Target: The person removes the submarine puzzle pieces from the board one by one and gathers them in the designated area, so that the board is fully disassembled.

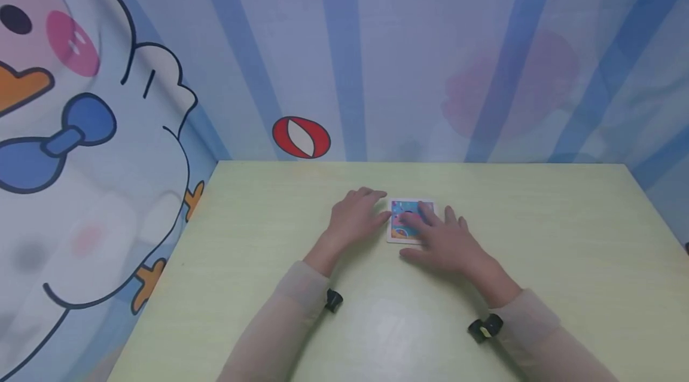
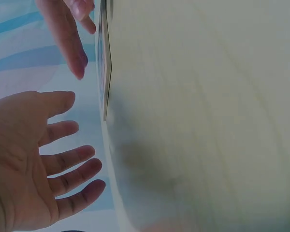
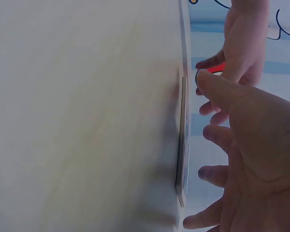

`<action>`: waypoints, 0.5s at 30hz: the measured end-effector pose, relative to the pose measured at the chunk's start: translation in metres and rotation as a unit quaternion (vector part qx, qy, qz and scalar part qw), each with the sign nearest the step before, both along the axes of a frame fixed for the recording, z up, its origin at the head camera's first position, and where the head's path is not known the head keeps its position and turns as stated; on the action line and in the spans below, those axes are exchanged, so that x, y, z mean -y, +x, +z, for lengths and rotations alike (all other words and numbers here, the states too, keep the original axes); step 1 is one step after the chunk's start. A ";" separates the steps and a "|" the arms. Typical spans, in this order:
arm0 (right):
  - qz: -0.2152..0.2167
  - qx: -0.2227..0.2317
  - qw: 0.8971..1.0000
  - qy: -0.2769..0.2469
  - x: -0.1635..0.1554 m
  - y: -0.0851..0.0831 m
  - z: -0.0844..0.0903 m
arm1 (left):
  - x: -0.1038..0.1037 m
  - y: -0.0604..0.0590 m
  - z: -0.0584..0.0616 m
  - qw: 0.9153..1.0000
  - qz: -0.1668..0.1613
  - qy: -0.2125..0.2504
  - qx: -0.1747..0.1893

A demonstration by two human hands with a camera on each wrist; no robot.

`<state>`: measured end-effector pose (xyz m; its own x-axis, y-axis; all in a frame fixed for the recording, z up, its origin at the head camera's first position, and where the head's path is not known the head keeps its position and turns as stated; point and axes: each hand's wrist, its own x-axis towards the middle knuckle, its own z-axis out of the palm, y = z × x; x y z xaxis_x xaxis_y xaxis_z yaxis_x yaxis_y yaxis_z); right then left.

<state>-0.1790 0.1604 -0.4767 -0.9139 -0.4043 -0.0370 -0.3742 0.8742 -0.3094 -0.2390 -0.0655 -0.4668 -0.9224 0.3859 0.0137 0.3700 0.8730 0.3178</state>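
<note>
On the table lies a thin, square picture board (image 1: 401, 207) with a white border and a blue, pink and orange print. In both wrist views the board shows nearly edge-on, as a slim slab. My left hand (image 1: 352, 214) is at its left side, fingers extended, thumb and index tips right by the edge. Above the board's right part spreads my right hand (image 1: 452, 244), its fingers covering some of the print. The left wrist view has the left hand (image 2: 34, 159) with loosely straight fingers and nothing in it. Likewise nothing is held by the right hand (image 3: 261, 154).
The pale yellow-green table (image 1: 258, 238) runs back to a blue striped cloth backdrop (image 1: 398, 59). A large cartoon bird (image 1: 97, 191) is printed on the cloth at left. Dark wrist cameras sit under both cuffs.
</note>
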 end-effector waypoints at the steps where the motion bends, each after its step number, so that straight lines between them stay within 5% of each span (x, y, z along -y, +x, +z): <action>1: 0.001 0.002 1.000 0.003 0.002 0.000 0.000 | -0.002 -0.001 0.000 1.000 -0.001 -0.001 0.002; 15: 0.014 0.034 0.997 0.068 0.010 -0.004 0.002 | -0.019 -0.015 -0.009 0.999 -0.010 -0.047 0.013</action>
